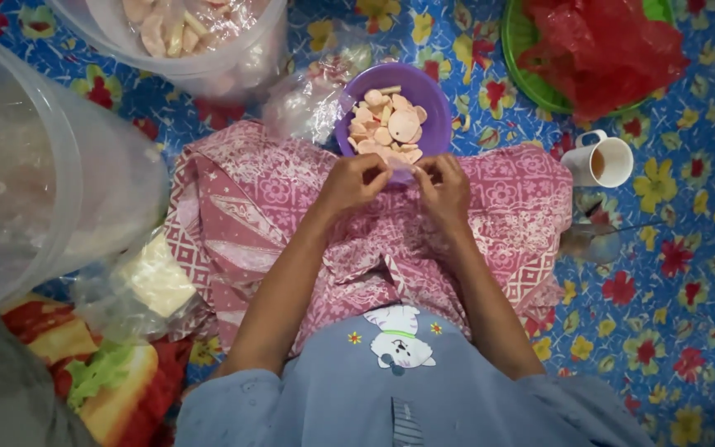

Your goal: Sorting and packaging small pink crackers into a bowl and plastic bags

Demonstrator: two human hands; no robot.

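Between both hands' fingers (391, 170), something small, hidden from view.

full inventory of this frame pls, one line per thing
purple plastic bowl: 1, purple, on the lap's far edge
pale round crackers: many, beige-pink, in the bowl
clear plastic bag: 1, left of the bowl
large translucent tubs: 2, clear-white, far left and top
white mug: 1, brown drink inside, right
green tray: 1, top right, under the red plastic bag
floral floor mat: 1, blue
pink patterned cloth: 1, over the lap
left hand, right hand: fingertips meet at the bowl's near rim; grip unclear
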